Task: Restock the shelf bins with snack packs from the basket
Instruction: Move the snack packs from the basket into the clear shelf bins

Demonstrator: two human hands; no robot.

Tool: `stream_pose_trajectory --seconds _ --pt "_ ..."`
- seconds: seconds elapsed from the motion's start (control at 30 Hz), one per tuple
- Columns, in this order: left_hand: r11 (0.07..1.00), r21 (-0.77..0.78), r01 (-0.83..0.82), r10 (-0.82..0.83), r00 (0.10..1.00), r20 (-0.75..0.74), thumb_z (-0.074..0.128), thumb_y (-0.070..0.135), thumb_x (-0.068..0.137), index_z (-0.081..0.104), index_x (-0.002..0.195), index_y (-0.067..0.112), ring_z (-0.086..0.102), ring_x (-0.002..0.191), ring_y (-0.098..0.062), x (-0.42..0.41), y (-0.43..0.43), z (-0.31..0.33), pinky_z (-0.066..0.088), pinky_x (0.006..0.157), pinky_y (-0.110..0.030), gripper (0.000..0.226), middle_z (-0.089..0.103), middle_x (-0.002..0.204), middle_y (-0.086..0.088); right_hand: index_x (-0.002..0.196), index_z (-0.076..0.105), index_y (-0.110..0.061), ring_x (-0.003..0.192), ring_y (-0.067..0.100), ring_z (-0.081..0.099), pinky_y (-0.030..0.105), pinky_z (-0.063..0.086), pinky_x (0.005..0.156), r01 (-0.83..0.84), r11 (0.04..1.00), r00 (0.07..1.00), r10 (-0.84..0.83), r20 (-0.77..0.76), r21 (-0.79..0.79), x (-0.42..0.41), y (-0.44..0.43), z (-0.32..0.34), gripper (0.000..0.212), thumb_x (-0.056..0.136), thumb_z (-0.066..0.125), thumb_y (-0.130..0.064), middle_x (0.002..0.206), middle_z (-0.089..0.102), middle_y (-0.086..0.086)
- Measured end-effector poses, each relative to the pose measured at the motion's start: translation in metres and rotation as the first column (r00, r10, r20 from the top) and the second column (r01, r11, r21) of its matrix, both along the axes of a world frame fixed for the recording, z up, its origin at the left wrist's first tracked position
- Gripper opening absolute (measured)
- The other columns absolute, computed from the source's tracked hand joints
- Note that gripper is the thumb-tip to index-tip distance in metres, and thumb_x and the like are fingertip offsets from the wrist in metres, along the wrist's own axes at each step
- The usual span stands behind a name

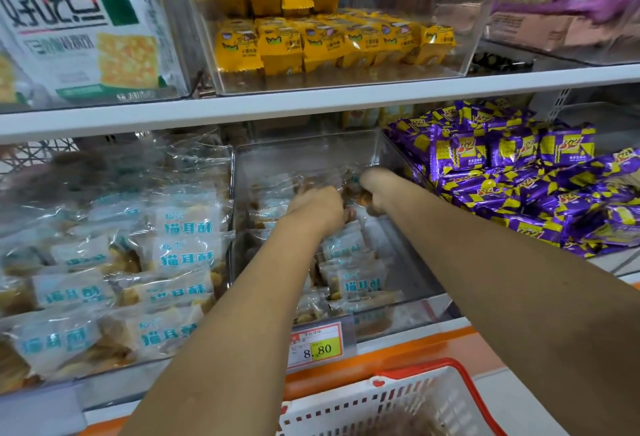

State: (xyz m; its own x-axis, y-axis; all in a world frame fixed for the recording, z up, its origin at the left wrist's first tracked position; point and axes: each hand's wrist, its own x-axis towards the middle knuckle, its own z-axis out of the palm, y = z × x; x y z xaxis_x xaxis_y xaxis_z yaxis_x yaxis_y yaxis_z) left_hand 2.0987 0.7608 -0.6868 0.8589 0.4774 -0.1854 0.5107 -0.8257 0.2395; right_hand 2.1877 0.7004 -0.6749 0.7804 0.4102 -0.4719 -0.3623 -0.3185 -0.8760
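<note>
Both of my arms reach deep into the clear middle bin [408,255] on the lower shelf. My left hand [317,209] and my right hand [375,186] are together at the back of the bin, fingers curled around clear snack packs [346,181] with brown pieces inside. More packs [356,281] with blue lettering lie along the bin's middle and front. The white basket with a red rim [464,375] is at the bottom right, below the shelf; its contents are blurred.
The left bin [114,262] is heaped with the same blue-lettered packs. Purple and yellow packs [519,172] pile up on the right. Yellow packs [311,41] fill the upper clear bin. A price tag [317,345] reads 8.80.
</note>
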Motion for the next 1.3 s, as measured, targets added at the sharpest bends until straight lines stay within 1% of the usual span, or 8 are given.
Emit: stream_pose_trajectory --seconds 0.1,0.27,0.37,0.47,0.73,0.9,1.0,1.3 --pt "1.000 -0.001 -0.015 0.015 1.000 -0.008 0.049 0.046 0.094 0.060 0.111 0.011 0.061 0.095 -0.025 0.002 -0.001 0.002 0.051 0.088 -0.039 0.041 0.063 0.105 -0.010 0.110 0.057 -0.004 0.110 0.026 0.055 0.040 0.044 0.095 0.041 0.999 0.997 -0.042 -0.059 -0.017 0.002 0.000 -0.003 0.023 0.098 0.044 -0.018 0.117 0.057 0.011" --pt "0.999 -0.008 0.047 -0.047 0.999 0.019 0.050 0.035 0.096 0.062 0.103 0.011 0.058 0.082 -0.021 0.001 0.002 0.007 0.047 0.072 -0.032 0.028 0.061 0.094 -0.007 0.080 0.053 -0.004 0.050 0.022 0.050 0.020 0.042 0.034 0.062 0.998 0.997 -0.061 -0.038 0.020 -0.011 -0.017 -0.020 0.019 0.096 0.043 -0.003 0.062 0.053 0.011" --pt "1.000 0.007 -0.022 0.020 0.972 0.235 0.048 0.023 0.096 0.063 0.102 0.008 0.053 0.072 -0.018 0.012 0.008 0.022 0.041 0.065 -0.029 0.022 0.061 0.093 -0.010 0.080 0.051 -0.006 0.049 0.016 0.038 0.025 0.030 0.044 0.094 0.994 0.995 -0.092 -0.039 0.063 -0.006 -0.021 -0.042 0.022 0.096 0.037 -0.001 0.062 0.044 0.007" --pt "0.999 -0.012 0.034 -0.027 0.931 0.364 0.047 0.011 0.096 0.059 0.119 0.014 0.055 0.098 -0.023 0.031 0.006 0.029 0.045 0.079 -0.030 0.026 0.056 0.119 -0.010 0.094 0.052 -0.011 0.048 0.013 0.035 0.020 0.029 0.037 0.130 0.984 0.990 -0.121 -0.075 0.125 -0.001 -0.015 -0.041 0.017 0.099 0.037 -0.005 0.064 0.040 0.006" --pt "1.000 0.007 -0.002 0.000 0.958 0.287 0.054 0.010 0.090 0.068 0.108 0.010 0.063 0.103 -0.030 0.074 0.014 0.000 0.054 0.088 -0.040 0.023 0.065 0.112 -0.013 0.075 0.052 -0.005 0.023 0.006 0.043 0.012 0.030 0.029 0.213 0.917 0.968 -0.152 -0.200 0.337 -0.016 -0.027 -0.036 0.028 0.096 0.037 0.004 0.042 0.051 0.003" --pt "0.955 0.224 -0.195 0.118 0.942 0.315 0.062 0.031 0.088 0.069 0.102 0.013 0.065 0.097 -0.024 0.081 0.011 -0.005 0.051 0.078 -0.031 0.024 0.068 0.104 -0.006 0.073 0.049 -0.002 0.031 0.014 0.050 0.013 0.033 0.027 0.206 0.925 0.965 -0.139 -0.221 0.319 -0.017 -0.024 -0.036 0.027 0.093 0.036 0.008 0.057 0.050 0.011" --pt "0.941 0.211 -0.266 0.190 0.927 0.322 0.061 0.050 0.086 0.066 0.104 0.015 0.063 0.102 -0.023 0.078 0.015 -0.005 0.047 0.080 -0.027 0.040 0.066 0.107 -0.005 0.076 0.053 -0.004 0.025 0.010 0.048 0.014 0.035 0.027 0.213 0.928 0.962 -0.145 -0.229 0.306 -0.014 -0.020 -0.041 0.025 0.096 0.038 0.002 0.040 0.054 0.005" --pt "0.947 0.169 -0.275 0.226 0.939 0.260 0.061 0.044 0.087 0.063 0.100 0.016 0.060 0.098 -0.024 0.070 0.008 -0.002 0.050 0.084 -0.032 0.031 0.064 0.104 -0.006 0.084 0.055 -0.009 0.046 0.010 0.052 0.018 0.038 0.035 0.191 0.937 0.972 -0.140 -0.189 0.292 -0.009 -0.018 -0.049 0.024 0.101 0.040 -0.013 0.070 0.053 0.004"
